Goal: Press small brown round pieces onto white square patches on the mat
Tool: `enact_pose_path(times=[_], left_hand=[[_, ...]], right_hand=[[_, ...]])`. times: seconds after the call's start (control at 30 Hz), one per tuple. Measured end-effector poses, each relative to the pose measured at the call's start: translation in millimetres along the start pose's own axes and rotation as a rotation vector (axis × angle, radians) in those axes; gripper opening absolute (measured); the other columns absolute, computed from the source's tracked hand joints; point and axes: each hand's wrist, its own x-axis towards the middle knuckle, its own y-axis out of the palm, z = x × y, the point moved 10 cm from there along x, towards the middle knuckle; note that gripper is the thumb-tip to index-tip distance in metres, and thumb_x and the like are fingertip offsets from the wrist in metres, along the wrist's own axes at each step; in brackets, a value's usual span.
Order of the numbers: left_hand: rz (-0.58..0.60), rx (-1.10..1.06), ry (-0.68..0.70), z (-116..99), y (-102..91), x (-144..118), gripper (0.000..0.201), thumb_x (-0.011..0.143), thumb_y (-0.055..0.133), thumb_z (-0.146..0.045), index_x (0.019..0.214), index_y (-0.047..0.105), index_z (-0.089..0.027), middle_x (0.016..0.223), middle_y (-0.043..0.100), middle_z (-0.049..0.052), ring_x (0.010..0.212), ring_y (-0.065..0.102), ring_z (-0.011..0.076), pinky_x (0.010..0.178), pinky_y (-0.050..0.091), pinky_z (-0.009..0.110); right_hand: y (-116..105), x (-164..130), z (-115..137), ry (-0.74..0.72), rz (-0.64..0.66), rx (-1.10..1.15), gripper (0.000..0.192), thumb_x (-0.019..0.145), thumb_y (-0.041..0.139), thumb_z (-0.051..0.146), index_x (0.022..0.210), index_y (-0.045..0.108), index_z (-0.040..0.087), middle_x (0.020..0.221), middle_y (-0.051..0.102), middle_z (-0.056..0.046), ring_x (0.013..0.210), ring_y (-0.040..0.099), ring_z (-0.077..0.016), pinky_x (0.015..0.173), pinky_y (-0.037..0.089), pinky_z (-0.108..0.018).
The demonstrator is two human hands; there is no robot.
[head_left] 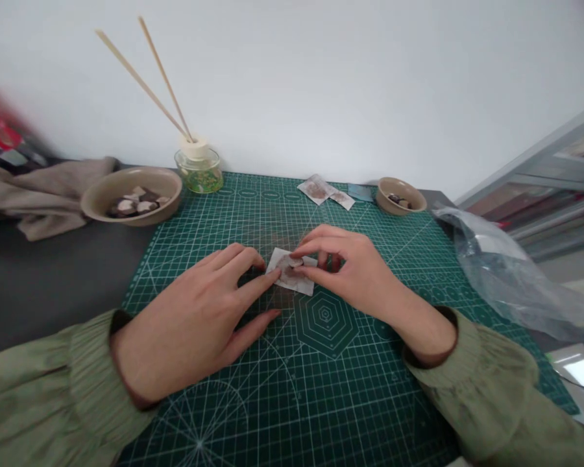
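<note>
One dark bench (73, 279) carries a green cutting mat (214, 224) that reaches back towards the white wall. Over the mat's right side slumps a clear plastic bag (501, 259). The left hand (189, 311) and right hand (353, 266) face each other above mid-mat. At far left lies a crumpled cloth (53, 194), with a large bowl (131, 175) of dark and pale chunks beside it. A reed diffuser (198, 170) stands next to that bowl. Back right, a smaller bowl (401, 204) sits near a blue sheet (360, 192) and brown-smudged pale packets (316, 189). Between the hands lies a smudged white square (296, 284); the left fingers are loosely spread, index tip on its left edge, thumb apart. Above its right part, right thumb and index finger pinch a small pale piece (296, 263), partly hidden.
</note>
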Motion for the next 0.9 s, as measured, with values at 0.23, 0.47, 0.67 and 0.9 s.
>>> enact_pose_path(times=[0.23,0.47,0.67,0.9], left_hand=[[-0.033,0.022,0.037,-15,-3.7,-2,0.041,0.119,0.061,-0.031,0.154,0.072,-0.013,0.146,0.078,0.020,0.133,0.076,0.0389,0.110,0.074,0.059],[-0.021,0.005,0.046,-11,-2.7,2,0.040,0.122,0.052,-0.028,0.156,0.071,-0.017,0.151,0.078,0.018,0.133,0.081,0.0353,0.112,0.076,0.059],[0.012,-0.032,0.070,2,2.2,-2,0.044,0.127,0.047,-0.036,0.164,0.067,-0.021,0.169,0.077,0.010,0.149,0.080,0.0321,0.125,0.074,0.058],[0.005,0.009,0.072,2,2.7,0,0.044,0.127,0.045,-0.032,0.164,0.066,-0.021,0.162,0.078,0.014,0.140,0.082,0.0349,0.114,0.077,0.063]], right_hand=[[4,-5,2,-0.052,0.022,-0.145,0.016,0.102,0.097,0.017,0.115,0.089,0.014,0.107,0.081,-0.003,0.063,0.050,-0.0095,0.062,0.044,-0.029],[5,-2,9,-0.111,0.009,-0.176,0.013,0.103,0.095,0.016,0.112,0.087,0.011,0.094,0.071,0.001,0.064,0.047,-0.0108,0.063,0.040,-0.029],[6,-1,8,-0.124,0.013,-0.193,0.014,0.103,0.096,0.019,0.109,0.086,0.012,0.088,0.065,0.003,0.066,0.050,-0.0121,0.065,0.041,-0.029],[9,-1,8,-0.091,0.055,-0.210,0.013,0.104,0.092,0.020,0.110,0.085,0.012,0.093,0.068,0.000,0.066,0.049,-0.0120,0.067,0.043,-0.031]])
